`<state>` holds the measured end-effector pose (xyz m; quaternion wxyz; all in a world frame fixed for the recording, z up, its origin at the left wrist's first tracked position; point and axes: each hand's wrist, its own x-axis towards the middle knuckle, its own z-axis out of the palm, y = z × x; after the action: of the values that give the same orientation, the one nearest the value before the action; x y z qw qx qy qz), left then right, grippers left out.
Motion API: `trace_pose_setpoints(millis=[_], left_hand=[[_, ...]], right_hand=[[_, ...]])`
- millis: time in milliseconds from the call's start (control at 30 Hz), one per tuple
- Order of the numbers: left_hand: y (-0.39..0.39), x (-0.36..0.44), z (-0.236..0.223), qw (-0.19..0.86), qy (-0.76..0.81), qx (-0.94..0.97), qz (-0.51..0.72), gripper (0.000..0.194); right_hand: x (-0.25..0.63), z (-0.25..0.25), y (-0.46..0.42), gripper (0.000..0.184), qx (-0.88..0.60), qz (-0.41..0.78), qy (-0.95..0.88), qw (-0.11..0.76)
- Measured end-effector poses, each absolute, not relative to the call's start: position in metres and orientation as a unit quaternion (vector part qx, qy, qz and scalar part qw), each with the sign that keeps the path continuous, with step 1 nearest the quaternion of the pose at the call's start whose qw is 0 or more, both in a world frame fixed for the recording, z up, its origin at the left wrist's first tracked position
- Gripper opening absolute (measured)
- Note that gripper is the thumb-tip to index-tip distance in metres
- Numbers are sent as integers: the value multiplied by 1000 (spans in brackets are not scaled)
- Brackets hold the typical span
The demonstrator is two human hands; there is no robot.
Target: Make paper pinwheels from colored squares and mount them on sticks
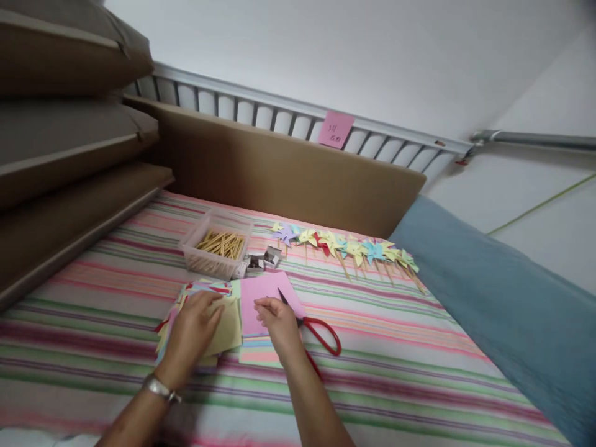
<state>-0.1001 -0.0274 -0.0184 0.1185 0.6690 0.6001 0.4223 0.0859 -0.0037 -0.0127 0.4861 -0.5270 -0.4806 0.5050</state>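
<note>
My left hand (195, 320) is over a messy stack of cut paper squares, its fingers loosely bent and the thumb apart, close to a yellow paper sheet (229, 329) on top. Over a pink paper sheet (256, 288) hovers my right hand (278, 323), with bent fingers a little apart and nothing visible in them. The pink sheet lies on a pile of coloured paper (261, 355). Red-handled scissors (326, 336) rest beside and partly behind my right hand, dark blades pointing away across the pink sheet.
Behind the paper stands a clear plastic box (215, 266) of wooden sticks, with small open boxes (256, 262) next to it. A row of paper pinwheels (354, 251) lies at the back right. Brown cushioned slabs (69, 139) rise at left; a brown board (279, 171) closes the back.
</note>
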Motion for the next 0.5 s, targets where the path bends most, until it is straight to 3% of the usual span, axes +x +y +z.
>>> trace_pose_setpoints(millis=[133, 333, 500], left_hand=[[-8, -127, -28, 162, 648, 639, 382, 19], [-2, -127, -29, 227, 654, 580, 430, 22], [6, -119, -25, 292, 636, 499, 511, 23]], right_hand=[[73, -38, -4, 25, -547, 494, -511, 443], [52, -45, -6, 34, -581, 461, -542, 396], [57, -33, -3, 32, -538, 586, -430, 427]])
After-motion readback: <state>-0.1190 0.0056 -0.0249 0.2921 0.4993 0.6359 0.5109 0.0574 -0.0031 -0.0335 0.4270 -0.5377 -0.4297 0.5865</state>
